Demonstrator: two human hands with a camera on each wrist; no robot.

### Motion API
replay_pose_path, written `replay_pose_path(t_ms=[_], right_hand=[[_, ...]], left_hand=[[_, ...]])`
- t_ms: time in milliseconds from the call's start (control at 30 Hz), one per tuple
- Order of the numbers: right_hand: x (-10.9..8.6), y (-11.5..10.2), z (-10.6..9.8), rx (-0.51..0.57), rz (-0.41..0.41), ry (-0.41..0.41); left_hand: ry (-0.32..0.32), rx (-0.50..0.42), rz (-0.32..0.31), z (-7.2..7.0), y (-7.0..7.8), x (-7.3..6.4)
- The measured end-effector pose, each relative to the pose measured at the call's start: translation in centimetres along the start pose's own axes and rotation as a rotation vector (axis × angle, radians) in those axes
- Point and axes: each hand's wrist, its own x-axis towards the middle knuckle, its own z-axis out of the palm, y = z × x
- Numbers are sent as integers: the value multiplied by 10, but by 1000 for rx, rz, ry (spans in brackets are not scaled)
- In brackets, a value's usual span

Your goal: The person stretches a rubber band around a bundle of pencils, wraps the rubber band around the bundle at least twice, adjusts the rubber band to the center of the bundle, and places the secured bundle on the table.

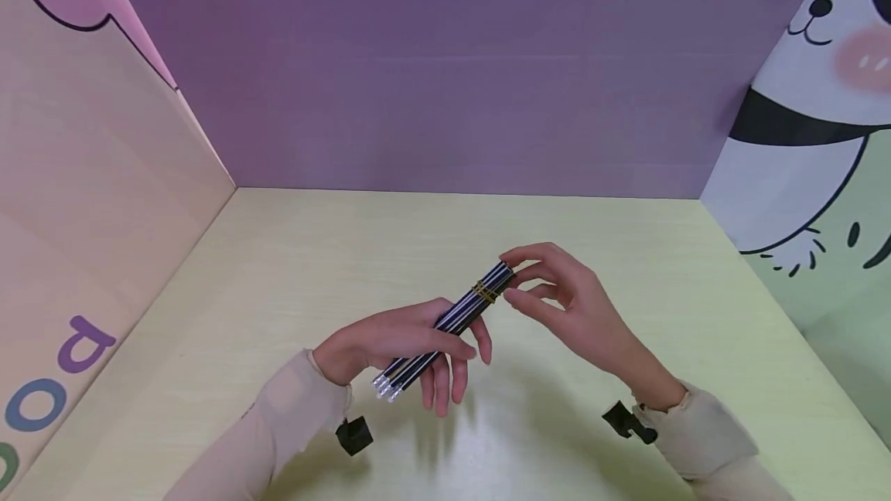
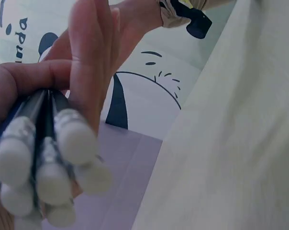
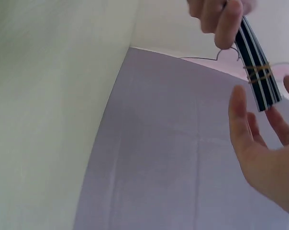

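A bundle of dark striped pencils (image 1: 462, 314), bound by a yellowish rubber band (image 1: 484, 292) near its upper end, slants above the table. My left hand (image 1: 411, 337) grips the bundle lower down, thumb across the top and fingers underneath. White eraser ends (image 2: 77, 136) stick out towards the camera in the left wrist view. Around the banded end, my right hand (image 1: 569, 296) has its fingers loosely spread, with a fingertip right at the pencil tips. Space shows between its thumb and the pencils (image 3: 260, 64) in the right wrist view.
A pale wood-grain table (image 1: 334, 253) lies below both hands. A purple panel (image 1: 445, 83) stands at the back, a pinkish panel (image 1: 90, 176) with letters on the left, and a panda-printed panel (image 1: 800, 168) on the right.
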Motion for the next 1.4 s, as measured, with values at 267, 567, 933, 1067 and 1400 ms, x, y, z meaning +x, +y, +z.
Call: replay_pose_path(t_ms=[267,567,933,1067,1400], right_hand=[[3,3,-11,177,222,-182],[-13,-5,-14,177,213,-18],[-46,14,12,352,250,200],[-50,20,19,347,253,174],[-56,26,21,301,236,96]], left_hand=[[-151,-140,-2,0,-2,-1],[-11,-134,81,-14,4,-36],[561,-326,375,0,-34,-31],[636,-415,474,8,-41,-23],[670,-523,536,10,-43,-26]])
